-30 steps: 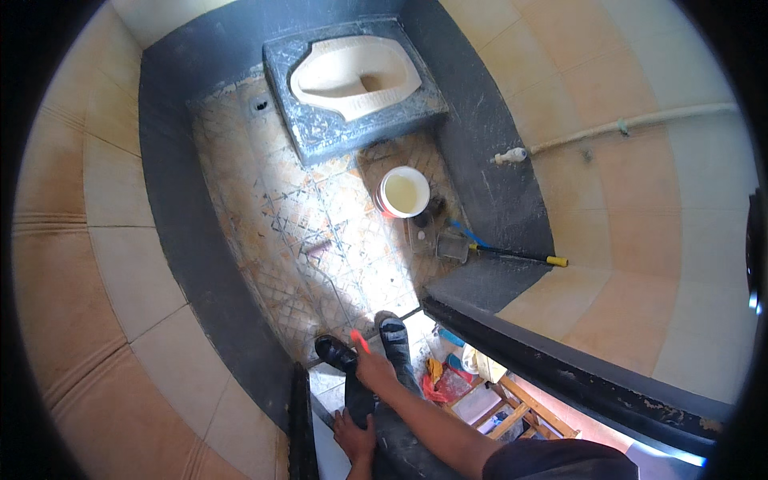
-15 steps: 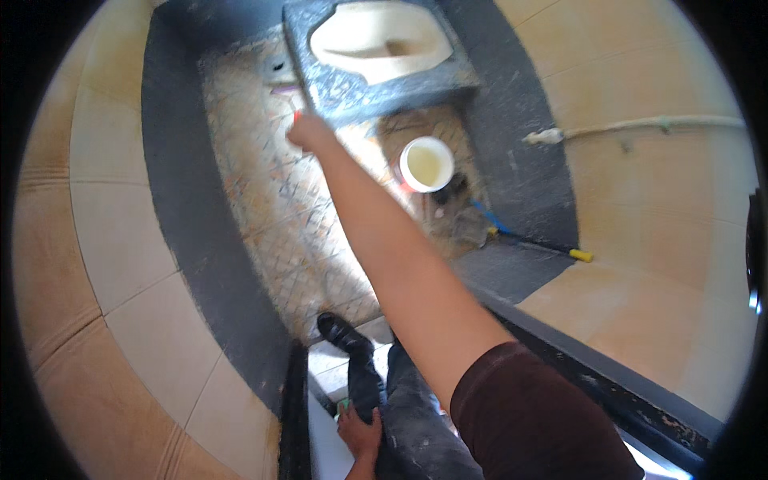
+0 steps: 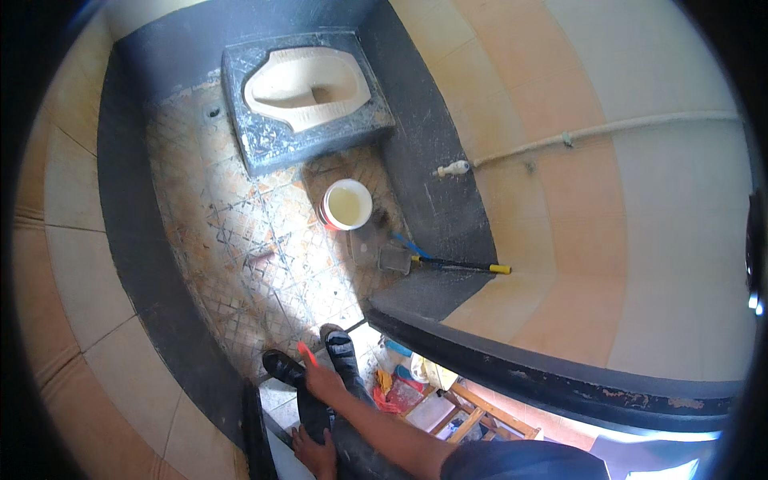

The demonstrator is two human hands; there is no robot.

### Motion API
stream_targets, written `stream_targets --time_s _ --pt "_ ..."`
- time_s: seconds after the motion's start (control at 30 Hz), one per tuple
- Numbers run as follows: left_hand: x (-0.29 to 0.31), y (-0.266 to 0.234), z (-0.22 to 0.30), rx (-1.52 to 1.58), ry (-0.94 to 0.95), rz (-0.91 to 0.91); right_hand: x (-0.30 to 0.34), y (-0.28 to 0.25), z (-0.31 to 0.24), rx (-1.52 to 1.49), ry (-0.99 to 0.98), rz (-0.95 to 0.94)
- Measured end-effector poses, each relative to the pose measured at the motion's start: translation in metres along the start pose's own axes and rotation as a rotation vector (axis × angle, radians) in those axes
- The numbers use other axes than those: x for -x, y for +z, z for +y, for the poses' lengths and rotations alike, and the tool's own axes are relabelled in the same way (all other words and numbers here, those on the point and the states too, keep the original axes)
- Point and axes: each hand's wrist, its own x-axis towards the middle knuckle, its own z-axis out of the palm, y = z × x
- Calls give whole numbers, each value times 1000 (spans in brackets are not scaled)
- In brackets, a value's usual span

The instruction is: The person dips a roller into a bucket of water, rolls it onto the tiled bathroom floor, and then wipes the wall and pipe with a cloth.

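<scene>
My right hand (image 3: pixel 323 384) is closed around a slim orange-red object (image 3: pixel 306 353) that looks like a handle. Its tip sticks out above the fingers, close to my dark shoes (image 3: pixel 340 348), and its exact kind is not clear. Lower down, my left hand (image 3: pixel 315 454) rests on my dark trouser leg with its fingers spread, holding nothing. A white bucket (image 3: pixel 366 210) with pale yellowish liquid stands on the patterned tile floor (image 3: pixel 232 232), out of reach of both hands in this view.
A cream squat toilet (image 3: pixel 352 84) sits in a raised dark block, with a floor drain (image 3: pixel 212 113) beside it. A scraper-like tool (image 3: pixel 464 265) with a black and yellow handle leans at the right wall. Behind the dark ledge (image 3: pixel 560 374) stands a wooden rack (image 3: pixel 472 420).
My right hand has drawn back from near the floor drain to beside my shoes, still gripping the orange-red object. The view has shifted, and my left hand stays on my leg.
</scene>
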Motion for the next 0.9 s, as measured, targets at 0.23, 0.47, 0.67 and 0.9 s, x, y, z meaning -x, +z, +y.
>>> stream_targets --time_s 0.23,0.47,0.67,0.9 --pt "0 30 12 -38 214 -102 -344 -234 -79 1 -9 353" --pt "-11 69 -53 -150 116 -156 -313 -309 -230 152 -231 311" --pt "10 25 -13 -112 110 -53 -110 -149 -83 -24 -149 62" --pt "11 -11 18 -52 80 -258 85 35 25 -33 131 -109"
